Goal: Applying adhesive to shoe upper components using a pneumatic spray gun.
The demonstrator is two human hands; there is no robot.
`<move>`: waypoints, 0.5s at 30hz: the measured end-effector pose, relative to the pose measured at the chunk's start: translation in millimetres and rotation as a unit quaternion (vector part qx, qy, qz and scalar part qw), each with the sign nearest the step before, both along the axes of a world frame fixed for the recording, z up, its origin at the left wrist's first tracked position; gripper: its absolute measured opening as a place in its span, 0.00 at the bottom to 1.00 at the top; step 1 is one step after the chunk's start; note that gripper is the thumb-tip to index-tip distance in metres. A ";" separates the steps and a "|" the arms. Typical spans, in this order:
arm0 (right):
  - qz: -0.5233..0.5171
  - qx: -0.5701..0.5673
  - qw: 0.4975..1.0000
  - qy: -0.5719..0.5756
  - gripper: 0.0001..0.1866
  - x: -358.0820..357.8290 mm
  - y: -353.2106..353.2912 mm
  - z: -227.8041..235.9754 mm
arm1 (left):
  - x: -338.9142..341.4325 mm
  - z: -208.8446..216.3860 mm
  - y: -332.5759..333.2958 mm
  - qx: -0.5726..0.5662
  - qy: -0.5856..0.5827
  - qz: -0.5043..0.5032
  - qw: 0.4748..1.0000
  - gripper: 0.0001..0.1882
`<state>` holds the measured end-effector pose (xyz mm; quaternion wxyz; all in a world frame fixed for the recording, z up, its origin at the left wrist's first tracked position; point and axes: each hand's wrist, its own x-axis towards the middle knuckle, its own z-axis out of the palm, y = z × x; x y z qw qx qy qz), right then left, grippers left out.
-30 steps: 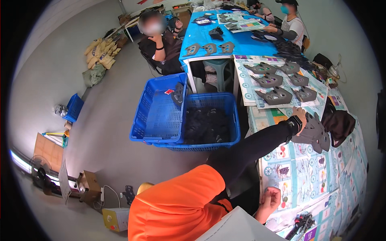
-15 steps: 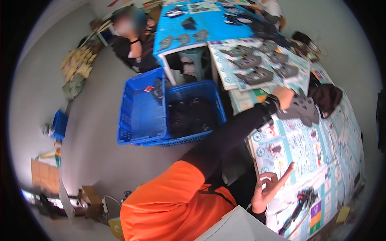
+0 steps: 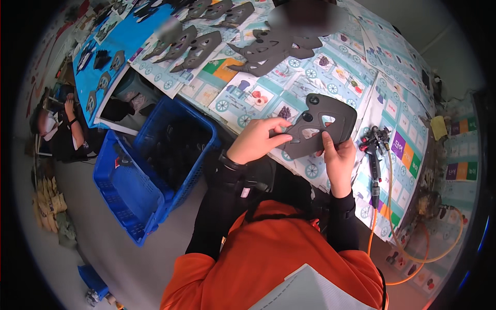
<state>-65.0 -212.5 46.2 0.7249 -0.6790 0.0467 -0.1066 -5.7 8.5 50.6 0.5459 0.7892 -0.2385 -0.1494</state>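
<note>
Between both hands I hold a dark grey moulded panel with angular cut-outs and round dark spots, tilted above the paper-covered table. My left hand pinches its left edge between thumb and fingers. On its lower right part, my right hand grips with the thumb on top and the fingers partly hidden beneath. Farther back on the table lies a pile of similar grey panels. To the right of my right hand rests a black spray gun.
More grey panels lie in rows on a board at the back left. Two blue crates stand left of me, one holding dark pieces. An orange hose hangs at the table's front right. A co-worker sits by the blue table at far left.
My left hand has brought a grey panel from the pile toward me. My right hand, empty before, now grips it too. The view has turned right.
</note>
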 end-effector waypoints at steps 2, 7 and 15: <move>-0.036 -0.046 0.994 0.090 0.13 0.3 -0.5 1.3 | -5.7 -8.2 -3.1 -0.020 -0.055 0.077 0.995 0.20; -0.138 -0.413 0.892 -0.120 0.34 0.6 -5.8 36.3 | 0.8 -28.3 -9.5 -0.052 -0.037 0.143 0.988 0.16; 0.578 -0.396 0.681 -0.210 0.25 -50.2 7.1 101.8 | 6.8 -29.5 -20.1 0.051 -0.133 0.098 0.985 0.12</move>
